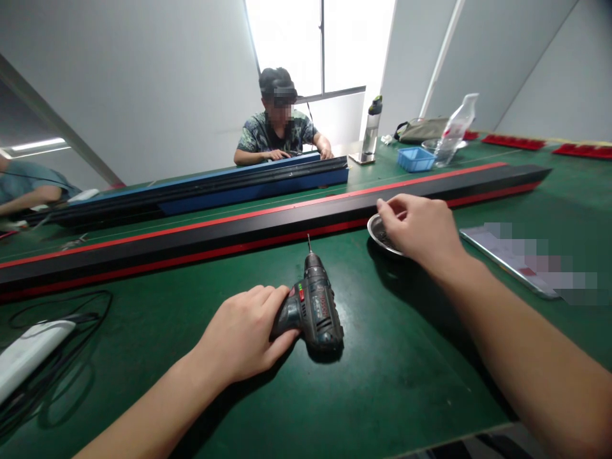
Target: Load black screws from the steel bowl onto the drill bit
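My left hand (251, 325) is wrapped round the handle of a dark cordless drill (321, 312). The drill lies on its side on the green table, its bit pointing away from me toward a long black and red bar (229, 233). Over a small round metal bowl (374, 231), my right hand (423, 229) has thumb and fingers pinched together. Small dark pieces, too fine to name, lie in the bowl. Whatever the fingertips may hold is hidden. The long bar runs across the table just behind the bowl and drill.
A phone (511, 261) lies right of the bowl. Behind the bar are a blue bin (415, 159), a plastic bottle (456, 131), a drinking bottle (371, 131) and blue-black bars (253, 188). A person (277, 124) sits opposite. Cables surround a white power strip (33, 354) at left.
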The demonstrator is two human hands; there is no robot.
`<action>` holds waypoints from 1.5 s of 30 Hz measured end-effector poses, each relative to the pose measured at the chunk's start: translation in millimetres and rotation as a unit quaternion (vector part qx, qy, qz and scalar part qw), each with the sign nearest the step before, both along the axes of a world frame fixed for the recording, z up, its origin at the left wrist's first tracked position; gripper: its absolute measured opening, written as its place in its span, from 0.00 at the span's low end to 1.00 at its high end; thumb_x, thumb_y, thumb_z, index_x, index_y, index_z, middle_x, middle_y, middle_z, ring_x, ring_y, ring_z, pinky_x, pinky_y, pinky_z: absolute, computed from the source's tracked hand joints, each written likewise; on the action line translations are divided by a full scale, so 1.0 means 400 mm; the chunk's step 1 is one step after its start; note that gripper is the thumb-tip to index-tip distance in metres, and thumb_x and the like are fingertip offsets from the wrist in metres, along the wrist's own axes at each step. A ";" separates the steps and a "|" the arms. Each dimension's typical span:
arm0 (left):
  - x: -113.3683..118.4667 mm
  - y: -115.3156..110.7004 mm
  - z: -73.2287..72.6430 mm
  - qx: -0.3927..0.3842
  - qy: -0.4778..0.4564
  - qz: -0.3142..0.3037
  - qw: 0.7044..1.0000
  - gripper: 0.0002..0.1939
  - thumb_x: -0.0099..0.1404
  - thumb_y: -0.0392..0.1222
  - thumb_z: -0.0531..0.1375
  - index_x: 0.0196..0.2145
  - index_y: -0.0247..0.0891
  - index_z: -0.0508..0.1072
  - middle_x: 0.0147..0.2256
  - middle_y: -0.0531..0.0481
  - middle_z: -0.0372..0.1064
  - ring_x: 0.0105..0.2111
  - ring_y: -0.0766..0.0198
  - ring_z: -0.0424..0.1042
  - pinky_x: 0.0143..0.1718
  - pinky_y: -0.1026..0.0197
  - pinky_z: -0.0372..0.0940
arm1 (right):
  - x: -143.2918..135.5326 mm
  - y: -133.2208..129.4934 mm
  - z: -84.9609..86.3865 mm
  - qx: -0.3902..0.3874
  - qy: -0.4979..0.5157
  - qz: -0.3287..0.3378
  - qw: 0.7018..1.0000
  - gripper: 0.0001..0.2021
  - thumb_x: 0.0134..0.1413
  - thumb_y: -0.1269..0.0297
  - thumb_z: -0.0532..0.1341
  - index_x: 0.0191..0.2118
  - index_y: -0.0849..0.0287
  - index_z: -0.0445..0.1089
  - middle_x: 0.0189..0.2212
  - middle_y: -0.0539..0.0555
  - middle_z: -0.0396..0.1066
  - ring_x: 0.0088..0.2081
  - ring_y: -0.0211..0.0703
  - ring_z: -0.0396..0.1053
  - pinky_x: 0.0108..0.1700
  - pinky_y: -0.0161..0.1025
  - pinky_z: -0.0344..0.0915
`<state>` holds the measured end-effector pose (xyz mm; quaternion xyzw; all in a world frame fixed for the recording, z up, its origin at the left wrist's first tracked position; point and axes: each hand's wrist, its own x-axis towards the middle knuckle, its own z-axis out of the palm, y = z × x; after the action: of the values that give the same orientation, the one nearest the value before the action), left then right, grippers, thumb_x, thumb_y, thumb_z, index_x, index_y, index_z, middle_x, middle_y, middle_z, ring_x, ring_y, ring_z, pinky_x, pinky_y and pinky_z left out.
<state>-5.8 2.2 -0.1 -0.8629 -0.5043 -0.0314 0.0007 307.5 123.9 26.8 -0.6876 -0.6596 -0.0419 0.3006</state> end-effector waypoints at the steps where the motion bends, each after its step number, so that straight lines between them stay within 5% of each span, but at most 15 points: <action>1: -0.001 0.000 0.000 -0.002 -0.001 -0.003 1.000 0.22 0.70 0.51 0.59 0.57 0.40 0.67 0.46 0.43 0.74 0.44 0.49 0.74 0.46 0.48 0.69 | 0.017 0.008 0.005 -0.015 -0.004 -0.022 1.000 0.23 0.68 0.46 0.54 0.41 0.57 0.80 0.38 0.64 0.80 0.44 0.60 0.76 0.46 0.46 0.65; 10: -0.003 0.001 -0.001 0.001 -0.003 -0.004 1.000 0.22 0.69 0.50 0.59 0.57 0.41 0.67 0.46 0.44 0.74 0.44 0.50 0.74 0.46 0.49 0.68 | 0.076 0.036 -0.011 -0.040 -0.009 -0.049 0.998 0.30 0.71 0.44 0.46 0.36 0.58 0.81 0.35 0.66 0.79 0.41 0.59 0.76 0.42 0.44 0.64; 20: -0.003 -0.001 0.001 -0.001 -0.009 -0.005 1.000 0.22 0.69 0.50 0.60 0.57 0.40 0.68 0.46 0.43 0.75 0.45 0.49 0.74 0.46 0.47 0.69 | 0.067 0.078 -0.091 -0.186 -0.080 0.054 0.978 0.28 0.69 0.49 0.49 0.37 0.63 0.81 0.44 0.72 0.80 0.42 0.63 0.78 0.46 0.52 0.68; 25: -0.003 -0.001 -0.002 -0.001 -0.010 -0.006 1.000 0.22 0.69 0.50 0.60 0.57 0.40 0.68 0.46 0.43 0.75 0.44 0.49 0.74 0.46 0.48 0.69 | 0.075 0.086 -0.105 -0.210 -0.099 0.083 0.969 0.26 0.69 0.53 0.49 0.40 0.61 0.82 0.46 0.68 0.80 0.43 0.58 0.78 0.49 0.50 0.69; 33: -0.004 0.001 -0.002 0.000 -0.005 -0.004 1.000 0.22 0.69 0.50 0.59 0.58 0.41 0.67 0.47 0.43 0.75 0.45 0.49 0.74 0.46 0.49 0.69 | 0.070 0.083 -0.096 -0.223 -0.107 0.088 0.965 0.24 0.69 0.53 0.50 0.41 0.60 0.82 0.46 0.66 0.80 0.41 0.55 0.78 0.47 0.48 0.68; 38: -0.005 0.000 -0.002 -0.004 -0.003 -0.007 1.000 0.22 0.70 0.50 0.59 0.58 0.40 0.66 0.47 0.43 0.74 0.45 0.49 0.73 0.47 0.49 0.68 | 0.056 0.068 -0.070 -0.215 -0.100 0.062 0.969 0.21 0.65 0.51 0.54 0.34 0.58 0.80 0.36 0.62 0.81 0.32 0.50 0.75 0.36 0.44 0.65; 42: -0.004 0.001 -0.003 -0.006 -0.004 -0.008 1.000 0.22 0.70 0.50 0.59 0.58 0.40 0.66 0.47 0.43 0.74 0.46 0.49 0.73 0.48 0.48 0.69 | 0.058 0.064 -0.062 -0.190 -0.080 0.044 0.977 0.11 0.56 0.60 0.61 0.37 0.56 0.80 0.36 0.58 0.81 0.34 0.50 0.75 0.35 0.42 0.64; 45: -0.005 -0.001 -0.003 -0.009 -0.005 -0.007 1.000 0.23 0.70 0.50 0.59 0.59 0.40 0.66 0.47 0.43 0.74 0.45 0.49 0.73 0.47 0.47 0.69 | 0.066 0.070 -0.068 -0.172 -0.074 0.051 0.981 0.14 0.48 0.69 0.63 0.42 0.57 0.80 0.41 0.58 0.81 0.39 0.51 0.76 0.38 0.40 0.65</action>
<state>-7.6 2.0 -1.2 -0.8661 -0.4988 -0.0315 -0.0094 334.0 152.0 -0.3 -0.6896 -0.7115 0.0361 0.1300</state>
